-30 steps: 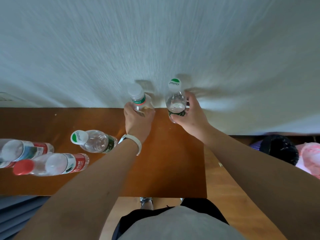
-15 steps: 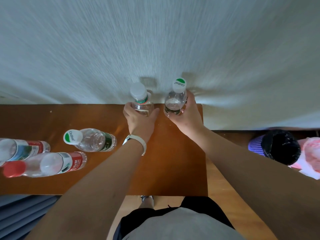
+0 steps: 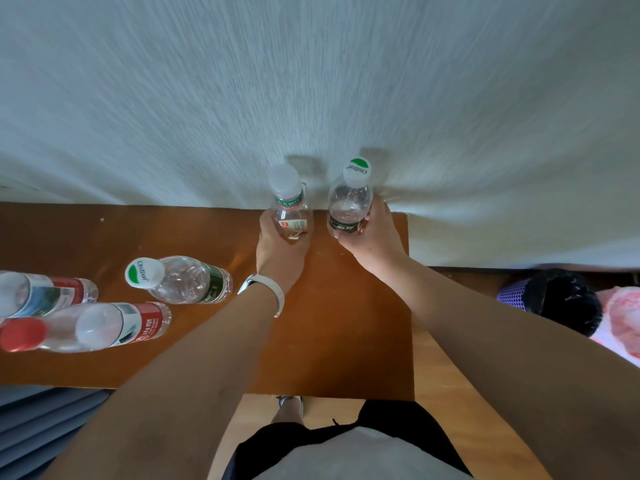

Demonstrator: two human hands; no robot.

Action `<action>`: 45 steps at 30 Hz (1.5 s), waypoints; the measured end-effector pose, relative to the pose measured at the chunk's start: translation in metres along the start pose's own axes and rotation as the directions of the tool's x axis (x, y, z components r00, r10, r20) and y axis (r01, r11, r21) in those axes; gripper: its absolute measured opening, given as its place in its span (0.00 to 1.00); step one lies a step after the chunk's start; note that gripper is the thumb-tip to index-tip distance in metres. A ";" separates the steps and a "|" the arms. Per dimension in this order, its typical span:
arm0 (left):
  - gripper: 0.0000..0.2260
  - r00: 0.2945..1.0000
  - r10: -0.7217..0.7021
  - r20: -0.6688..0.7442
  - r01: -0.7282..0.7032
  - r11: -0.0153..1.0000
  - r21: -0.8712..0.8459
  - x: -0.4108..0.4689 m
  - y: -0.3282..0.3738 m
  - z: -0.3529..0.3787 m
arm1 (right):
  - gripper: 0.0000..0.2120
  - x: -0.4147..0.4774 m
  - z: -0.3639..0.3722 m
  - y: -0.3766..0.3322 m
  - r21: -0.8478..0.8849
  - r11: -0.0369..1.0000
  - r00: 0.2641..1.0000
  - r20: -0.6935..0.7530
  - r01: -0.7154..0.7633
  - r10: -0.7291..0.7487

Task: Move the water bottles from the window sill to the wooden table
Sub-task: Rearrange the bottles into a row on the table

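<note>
The left grip [image 3: 280, 251] curls round the white-capped bottle [image 3: 289, 209]; the right grip [image 3: 372, 233] clasps the green-capped bottle [image 3: 349, 202], both apparently resting on the wooden surface [image 3: 339, 323].

A white-capped bottle [image 3: 289, 209] and a green-capped bottle [image 3: 349, 206] stand upright at the wooden table's [image 3: 346, 323] far edge

The frame's left edge cuts off the leftmost bottle [image 3: 52, 294].

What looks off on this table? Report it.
Nothing stands out. The left hand grips a white-capped bottle, the right hand a green-logo bottle, both upright. Three loose bottles on the wooden table are capped; no spill shows.
</note>
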State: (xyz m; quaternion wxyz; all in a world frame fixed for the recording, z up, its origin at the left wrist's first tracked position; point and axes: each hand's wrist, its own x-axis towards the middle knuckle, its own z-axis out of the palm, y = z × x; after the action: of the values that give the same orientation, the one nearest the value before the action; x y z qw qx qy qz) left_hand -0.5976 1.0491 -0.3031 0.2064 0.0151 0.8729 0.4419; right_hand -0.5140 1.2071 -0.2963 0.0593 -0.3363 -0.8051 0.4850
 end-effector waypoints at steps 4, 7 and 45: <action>0.31 0.999 0.027 0.032 -0.027 1.000 -0.008 -0.001 -0.003 -0.009 | 0.38 0.000 -0.002 0.001 -0.050 0.999 1.000 0.023 0.004 -0.003; 0.36 0.998 0.047 0.033 -0.046 0.999 -0.021 -0.008 -0.001 -0.018 | 0.41 -0.003 -0.007 0.002 -0.111 0.994 0.997 0.076 0.015 -0.006; 0.23 0.647 0.667 0.370 -0.734 0.414 0.538 -0.112 -0.061 -0.174 | 0.26 -0.192 0.035 -0.089 -0.776 0.517 0.916 0.191 0.361 -0.353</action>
State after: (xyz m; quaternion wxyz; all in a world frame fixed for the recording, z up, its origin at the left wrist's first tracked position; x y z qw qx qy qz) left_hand -0.5502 0.8555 -0.2208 0.0262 0.4697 0.8686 0.1556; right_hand -0.4249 1.0397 -0.1969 -0.0027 -0.1520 -0.9870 0.0519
